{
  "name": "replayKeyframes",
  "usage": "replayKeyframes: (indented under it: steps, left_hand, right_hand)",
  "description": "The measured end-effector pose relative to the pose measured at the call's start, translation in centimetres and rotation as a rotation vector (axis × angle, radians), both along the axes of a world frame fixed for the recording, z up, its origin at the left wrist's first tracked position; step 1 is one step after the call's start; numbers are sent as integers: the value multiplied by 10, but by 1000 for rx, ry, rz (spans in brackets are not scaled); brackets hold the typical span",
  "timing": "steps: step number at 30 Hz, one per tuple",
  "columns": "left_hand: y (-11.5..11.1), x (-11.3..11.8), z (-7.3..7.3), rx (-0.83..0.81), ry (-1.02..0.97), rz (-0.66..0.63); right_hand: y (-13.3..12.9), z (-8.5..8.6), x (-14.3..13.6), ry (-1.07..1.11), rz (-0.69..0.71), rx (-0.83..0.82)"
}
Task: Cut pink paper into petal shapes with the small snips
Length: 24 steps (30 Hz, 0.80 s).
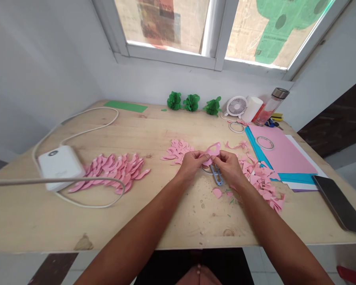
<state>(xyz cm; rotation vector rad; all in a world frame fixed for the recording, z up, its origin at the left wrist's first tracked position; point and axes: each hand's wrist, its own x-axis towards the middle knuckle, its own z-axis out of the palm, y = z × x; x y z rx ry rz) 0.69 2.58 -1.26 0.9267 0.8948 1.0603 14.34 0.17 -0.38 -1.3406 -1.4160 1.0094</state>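
Observation:
Between my two hands, a small pink paper piece [214, 149] is held above the wooden table. My left hand [195, 160] pinches its left side, and my right hand [227, 163] pinches its lower right side. Just below the fingers lies a blue-grey cutter [216, 175], partly over a ring that is mostly hidden. Small pink cut pieces [178, 150] form a pile left of my left hand. Pink scraps [262, 180] are heaped beside my right forearm. Farther left sits a larger pile of curved pink pieces [115, 170].
A white power bank [61, 166] with a looping cable is at the left. Green paper shapes [191, 103], a small fan [236, 106] and a bottle [271, 107] stand at the back. Paper sheets [284, 152] and a phone [339, 204] lie on the right.

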Motion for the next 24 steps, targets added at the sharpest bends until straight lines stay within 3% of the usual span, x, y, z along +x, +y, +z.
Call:
replayKeyframes:
  steps: [24]
  left_hand:
    - [-2, 0, 6, 43, 46, -24]
  right_hand:
    - [1, -1, 0, -27, -19, 32]
